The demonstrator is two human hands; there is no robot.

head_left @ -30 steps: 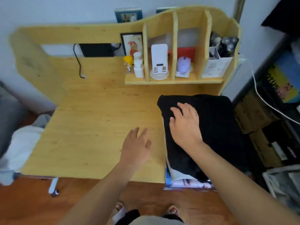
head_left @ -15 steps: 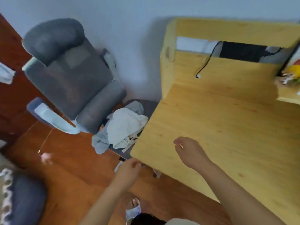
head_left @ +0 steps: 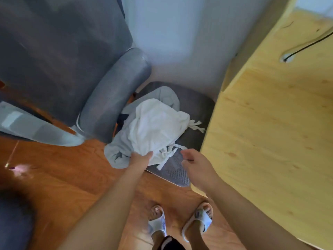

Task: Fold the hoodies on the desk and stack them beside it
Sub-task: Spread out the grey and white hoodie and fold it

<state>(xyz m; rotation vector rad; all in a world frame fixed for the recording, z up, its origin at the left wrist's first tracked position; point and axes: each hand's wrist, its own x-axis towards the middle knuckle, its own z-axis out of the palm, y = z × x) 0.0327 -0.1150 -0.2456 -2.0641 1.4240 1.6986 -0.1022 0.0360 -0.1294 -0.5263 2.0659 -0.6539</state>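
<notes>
Beside the wooden desk (head_left: 270, 123), on the grey chair seat (head_left: 196, 105), we see two hoodies: our left hand (head_left: 139, 156) grips the white hoodie (head_left: 153, 123) over the pale-blue hoodie (head_left: 115, 150); our right hand (head_left: 196, 165) hovers loosely curled, holding nothing

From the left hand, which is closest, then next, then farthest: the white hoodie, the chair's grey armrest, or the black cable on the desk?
Measured from the left hand in the head view:
1. White hoodie: the hand is touching its near edge, on the chair seat.
2. Grey armrest: up and to the left of the hand.
3. Black cable: far off to the upper right, on the desk.
</notes>
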